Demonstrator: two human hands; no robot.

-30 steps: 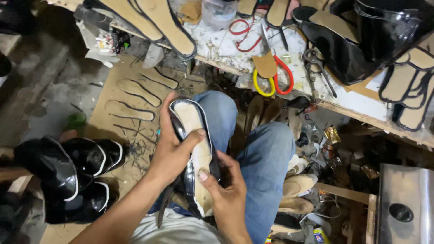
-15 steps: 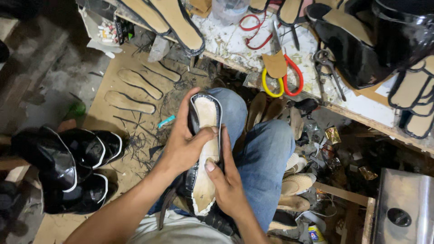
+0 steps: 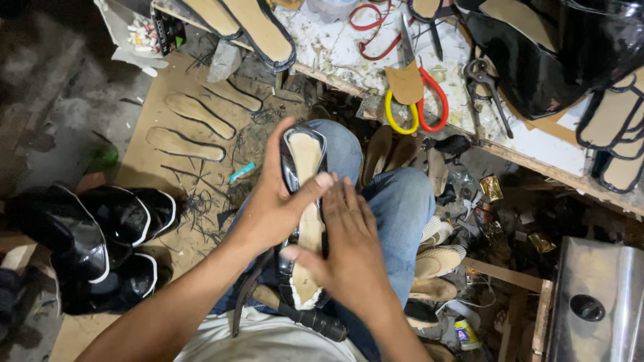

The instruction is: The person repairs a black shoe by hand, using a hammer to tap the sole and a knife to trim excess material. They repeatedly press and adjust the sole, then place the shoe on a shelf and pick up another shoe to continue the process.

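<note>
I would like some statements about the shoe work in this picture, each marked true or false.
1. The left hand grips the black shoe from the side. True.
2. The right hand lies flat on the shoe's tan insole. True.
3. The shoe rests on the workbench. False: it rests on the person's lap, over the blue jeans.
4. The scissors on the bench have green handles. False: one handle is yellow, one red.
5. Black shoes lie on the floor at the left. True.

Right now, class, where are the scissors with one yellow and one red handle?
In the head view, the scissors lie on the littered workbench at upper centre, beyond the person's knees, partly under a tan leather scrap.
</note>
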